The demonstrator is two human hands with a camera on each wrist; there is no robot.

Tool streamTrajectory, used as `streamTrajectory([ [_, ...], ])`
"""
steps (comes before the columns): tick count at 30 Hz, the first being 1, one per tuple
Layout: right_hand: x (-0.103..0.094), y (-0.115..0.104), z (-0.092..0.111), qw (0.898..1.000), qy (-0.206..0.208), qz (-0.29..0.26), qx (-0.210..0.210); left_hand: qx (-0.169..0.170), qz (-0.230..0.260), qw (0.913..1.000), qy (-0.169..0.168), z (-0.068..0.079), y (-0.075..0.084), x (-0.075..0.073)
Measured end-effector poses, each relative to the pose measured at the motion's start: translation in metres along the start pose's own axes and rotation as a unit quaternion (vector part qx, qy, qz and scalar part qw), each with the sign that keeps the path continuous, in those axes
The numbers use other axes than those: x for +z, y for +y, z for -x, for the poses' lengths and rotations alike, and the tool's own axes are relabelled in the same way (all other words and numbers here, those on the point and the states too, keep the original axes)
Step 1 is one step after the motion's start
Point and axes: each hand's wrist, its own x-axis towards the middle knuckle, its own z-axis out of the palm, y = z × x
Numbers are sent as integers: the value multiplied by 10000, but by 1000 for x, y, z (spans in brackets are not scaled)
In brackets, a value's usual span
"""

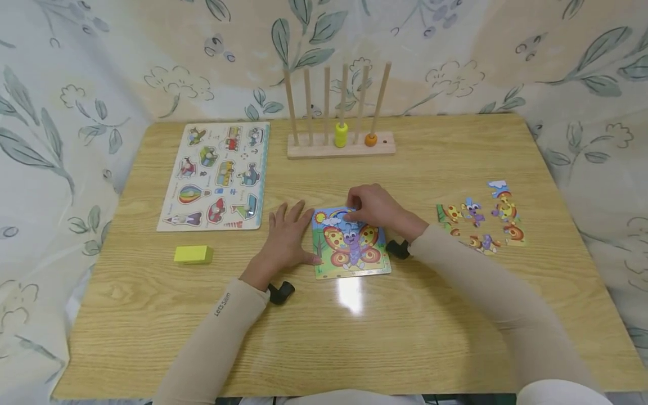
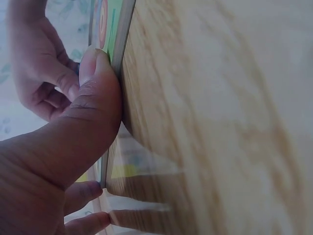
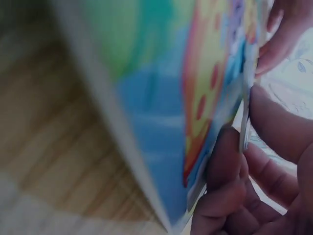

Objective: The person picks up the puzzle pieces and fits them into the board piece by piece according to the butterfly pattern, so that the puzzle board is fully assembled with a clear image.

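Note:
A square butterfly jigsaw puzzle board (image 1: 353,275) lies on the table in front of the person. The left hand (image 1: 286,239) is spread at its left side, its thumb (image 2: 98,83) resting on the board's edge with the other fingers extended. Over the top edge, the right hand (image 1: 377,208) pinches a thin puzzle piece (image 3: 246,115) between thumb and fingers, close over the picture. That piece is mostly hidden by the fingers in the head view. Loose puzzle pieces (image 1: 473,212) with butterfly parts lie on the right, beyond the right forearm.
A vehicle picture board (image 1: 169,219) lies at the back left, with a yellow block (image 1: 193,255) below it. At the back stands a wooden peg rack (image 1: 314,151) carrying yellow and orange beads. Patterned cloth (image 1: 177,84) hangs behind the table (image 1: 304,349).

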Motion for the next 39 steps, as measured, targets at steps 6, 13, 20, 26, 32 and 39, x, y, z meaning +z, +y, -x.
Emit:
streamTrajectory([
  [6,-3,-5,1,9988,-15,397,304,48,15,10000,23,-2,2,0],
  [13,-3,-6,2,9964,-82,717,453,44,-80,10000,-10,-4,2,3],
  [20,-11,11,15,9987,227,109,438,86,-33,9999,47,-4,2,3],
  [26,-51,47,47,9963,440,343,658,45,-33,10000,66,-2,0,1],
  [32,-83,94,92,9913,-197,800,1029,88,-20,9999,66,0,-1,0],
  [39,-70,126,115,9879,-167,855,1282,106,15,9999,47,1,-2,0],
])
